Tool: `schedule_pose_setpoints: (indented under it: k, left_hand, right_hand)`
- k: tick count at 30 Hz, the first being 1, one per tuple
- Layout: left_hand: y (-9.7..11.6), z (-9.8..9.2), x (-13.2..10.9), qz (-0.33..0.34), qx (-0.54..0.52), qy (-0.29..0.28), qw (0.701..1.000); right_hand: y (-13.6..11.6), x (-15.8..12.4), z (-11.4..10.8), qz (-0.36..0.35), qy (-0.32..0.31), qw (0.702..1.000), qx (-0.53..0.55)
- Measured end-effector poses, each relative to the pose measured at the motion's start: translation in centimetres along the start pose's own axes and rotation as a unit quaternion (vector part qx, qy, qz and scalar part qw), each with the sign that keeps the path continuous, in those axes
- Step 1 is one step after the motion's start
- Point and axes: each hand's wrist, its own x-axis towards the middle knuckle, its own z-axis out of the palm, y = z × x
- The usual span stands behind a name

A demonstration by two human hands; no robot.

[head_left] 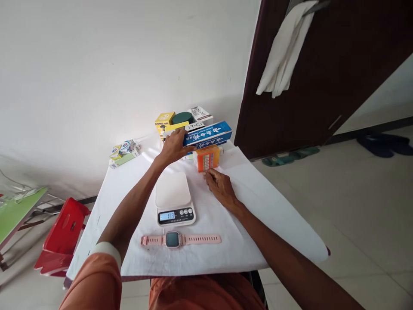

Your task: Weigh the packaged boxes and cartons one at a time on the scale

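Observation:
My left hand (176,147) is closed on the left end of a long blue toothpaste box (211,133), which lies over a second blue box at the back of the white-covered table. My right hand (220,185) is in a loose curl, its fingertips near the bottom front edge of an orange box (207,159); whether it holds anything is hidden. In front of my left hand stands a white kitchen scale (173,190) with a bare plate and a lit display. A pink-strapped watch (172,239) lies flat nearer the front edge.
Behind the blue boxes are a yellow box (164,119), a round green lid (182,118) and a white box (201,114). Small boxes (124,150) lie at the back left. A red chair (64,234) stands left; a door (309,77) is at right.

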Motion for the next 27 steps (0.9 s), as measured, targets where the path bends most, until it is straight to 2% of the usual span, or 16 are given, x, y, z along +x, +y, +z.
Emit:
schedule_pose_setpoints:
  k: [2, 5, 10, 13, 15, 17, 19, 22, 25, 27]
  left_hand:
    - [0.5, 0.6, 1.1, -0.005, 0.034, -0.003, 0.999]
    - [1.1, 0.6, 1.0, 0.000, 0.087, 0.014, 0.996]
    - [1.5, -0.4, -1.2, 0.007, 0.096, 0.024, 0.995]
    - [-0.3, -0.6, -3.2, -0.002, 0.065, 0.063, 0.996]
    - [-3.1, -0.4, -4.8, -0.034, 0.050, 0.096, 0.994]
    - [-7.0, -0.2, -6.5, -0.094, 0.048, 0.107, 0.989]
    - [-11.6, -0.3, -8.1, -0.179, 0.056, 0.087, 0.978]
    - [-18.4, -0.8, -9.7, -0.323, 0.078, 0.058, 0.941]
    - [-23.8, -1.7, -10.2, -0.399, 0.122, 0.018, 0.909]
    - [-26.3, -2.1, -10.1, -0.420, 0.140, -0.016, 0.896]
  right_hand:
    - [0.1, 0.0, 0.0, -0.005, -0.001, 1.000, -0.005]
    - [0.2, 0.1, 0.1, -0.012, 0.002, 1.000, -0.017]
    - [0.4, -0.1, 0.2, -0.002, -0.001, 1.000, -0.014]
    - [0.3, -0.3, 0.1, 0.006, 0.001, 1.000, -0.016]
    - [0.1, -0.4, 0.0, 0.004, -0.002, 1.000, -0.027]
    - [0.0, -0.4, -0.1, 0.009, -0.007, 0.999, -0.042]
    - [-0.2, -0.4, -0.2, 0.021, -0.009, 0.998, -0.053]
    - [-0.4, -0.4, -0.3, 0.040, -0.012, 0.998, -0.051]
    - [-0.4, -0.4, -0.3, 0.054, -0.017, 0.997, -0.057]
    - [-0.3, -0.3, -0.3, 0.059, -0.018, 0.996, -0.071]
